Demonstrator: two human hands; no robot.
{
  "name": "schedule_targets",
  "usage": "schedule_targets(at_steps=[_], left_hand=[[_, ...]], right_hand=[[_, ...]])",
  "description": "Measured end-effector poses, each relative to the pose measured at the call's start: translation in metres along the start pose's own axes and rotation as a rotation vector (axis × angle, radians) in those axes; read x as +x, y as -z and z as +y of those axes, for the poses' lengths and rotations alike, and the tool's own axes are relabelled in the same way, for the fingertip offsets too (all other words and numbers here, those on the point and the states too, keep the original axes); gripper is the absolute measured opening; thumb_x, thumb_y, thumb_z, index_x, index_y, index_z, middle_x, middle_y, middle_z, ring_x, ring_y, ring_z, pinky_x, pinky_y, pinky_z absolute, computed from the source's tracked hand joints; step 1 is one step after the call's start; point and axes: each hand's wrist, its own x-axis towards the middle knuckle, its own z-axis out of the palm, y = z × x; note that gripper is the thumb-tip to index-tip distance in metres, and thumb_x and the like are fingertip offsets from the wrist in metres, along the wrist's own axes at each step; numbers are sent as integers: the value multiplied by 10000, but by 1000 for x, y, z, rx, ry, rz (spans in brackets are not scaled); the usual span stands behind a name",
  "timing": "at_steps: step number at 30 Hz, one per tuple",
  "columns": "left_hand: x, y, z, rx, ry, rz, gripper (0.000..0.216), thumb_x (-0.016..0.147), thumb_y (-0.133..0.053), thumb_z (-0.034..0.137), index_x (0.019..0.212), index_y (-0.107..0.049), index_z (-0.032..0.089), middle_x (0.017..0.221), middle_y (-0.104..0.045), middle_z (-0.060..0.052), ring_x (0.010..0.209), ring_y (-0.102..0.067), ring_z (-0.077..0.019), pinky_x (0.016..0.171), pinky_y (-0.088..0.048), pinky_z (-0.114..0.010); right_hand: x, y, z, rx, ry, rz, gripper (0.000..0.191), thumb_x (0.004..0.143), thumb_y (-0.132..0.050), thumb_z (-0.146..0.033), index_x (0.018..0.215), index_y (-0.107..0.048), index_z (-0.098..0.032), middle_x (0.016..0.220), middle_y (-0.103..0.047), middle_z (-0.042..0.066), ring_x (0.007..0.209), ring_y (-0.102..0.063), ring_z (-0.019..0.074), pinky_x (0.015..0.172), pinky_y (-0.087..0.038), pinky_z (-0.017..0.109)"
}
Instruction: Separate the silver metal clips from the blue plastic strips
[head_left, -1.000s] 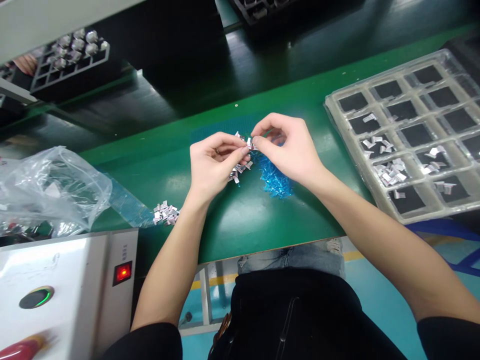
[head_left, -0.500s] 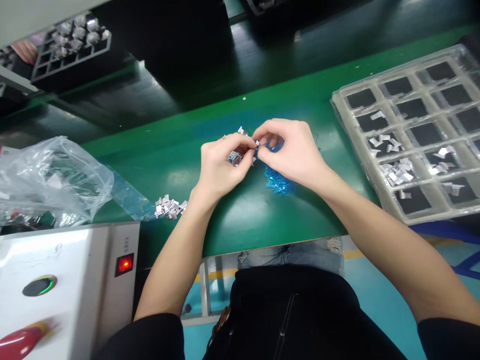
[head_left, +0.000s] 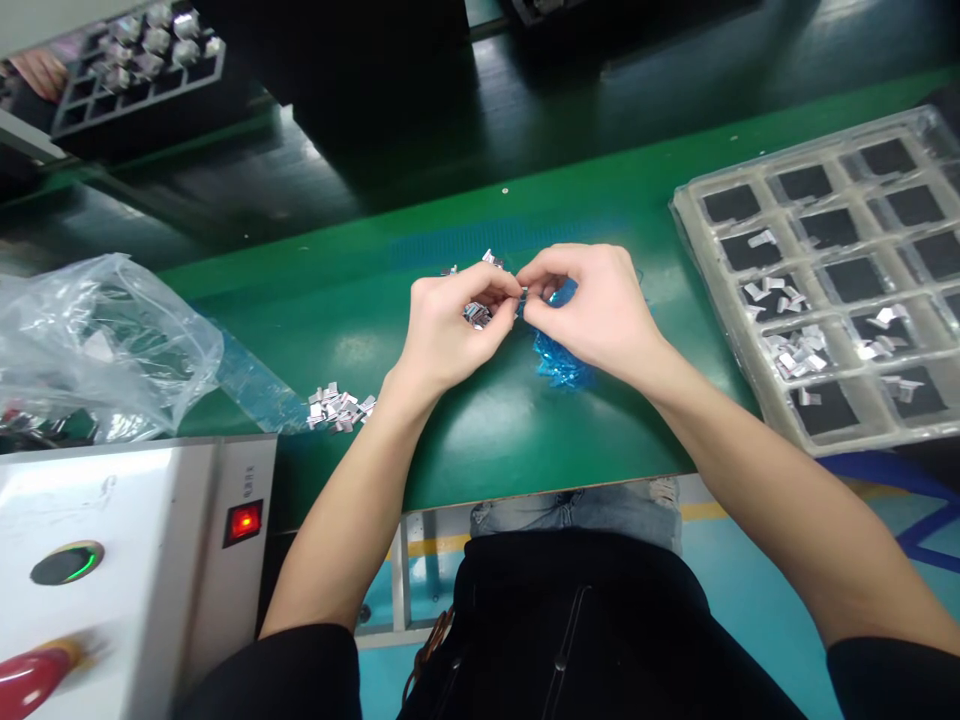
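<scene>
Since the earlier frame the two hands have closed in on each other and settled a little lower over the middle of the surface [head_left: 487, 440]. The left hand [head_left: 450, 335] is curled, its fingers cupping a cluster of small silver pieces [head_left: 476, 314]. Thumb and forefinger of the right hand [head_left: 592, 305] are pinched narrow where the hands meet, on a tiny part I cannot make out. Blue film scraps [head_left: 559, 360] lie just under the right hand. By this, the handling looks mid-way, with nothing set down. A loose heap of silver pieces [head_left: 339, 408] sits toward the front-left, a compartment tray [head_left: 716, 290] at the right edge.
</scene>
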Motion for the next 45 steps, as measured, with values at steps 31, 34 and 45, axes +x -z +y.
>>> schedule_targets(at_steps=[31,34,45], left_hand=[[11,10,5,-246,178,113,118,926,-908,343,904,-846,246,882,-821,-29,797,-767,-204,739,-663,-358],[11,10,5,-238,189,107,99,918,-897,328,898,-847,245,873,-817,-26,800,-772,-204,741,-668,-358],[10,9,1,-203,152,124,137,914,-911,349,898,-867,220,878,-834,-27,771,-773,-179,741,-665,-294]], right_hand=[[-3,5,-1,-197,213,59,136,1089,-652,-264,1038,-767,-315,1113,-832,81,1110,-760,355,1062,-583,572],[-4,4,1,-238,219,45,103,1089,-668,-277,1059,-758,-317,1109,-829,89,1142,-751,374,1076,-562,592],[-1,-2,10,-104,228,81,100,1045,-680,-176,1064,-753,-241,1079,-815,53,963,-753,263,945,-593,440]])
